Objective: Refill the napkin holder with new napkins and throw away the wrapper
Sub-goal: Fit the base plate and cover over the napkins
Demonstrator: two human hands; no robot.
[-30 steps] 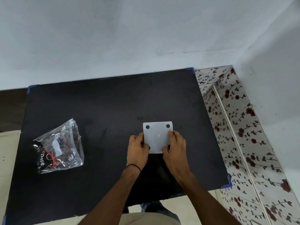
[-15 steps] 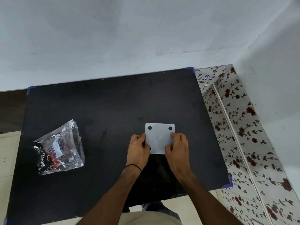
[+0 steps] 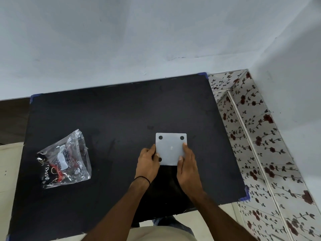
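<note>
Black counter (image 3: 111,119), square top, blue tape at its corners. Far edge runs along a pale wall (image 3: 139,32); right edge borders floral-patterned tile (image 3: 257,140); near edge sits at the person's body. Wide bare stretch of counter behind and left of the hands, and between hands and wrapper.

Napkin holder (image 3: 171,148): white square face with dark round dots near its corners, right of centre on the counter. Whether it lies flat or is tipped up toward the camera is hard to judge from this angle. Napkins themselves not discernible.

Left hand (image 3: 147,164) curled on the holder's left edge, fingers wrapped at the lower-left corner, black band on the wrist. Right hand (image 3: 188,164) clasps the right edge, thumb on the face near the lower-right corner. Both hands gripping the holder.

Wrapper (image 3: 64,159): crumpled clear plastic with red and black print, lying near the counter's left side, well apart from the hands, untouched.

Against the frame a second back: holder sits slightly further right and further from the body, hands moved with it, same two-sided grip. Lower-left dot now partly showing beside the left fingers. Wrapper unmoved.

Floor to the left pale; dark strip along the wall base there.
</note>
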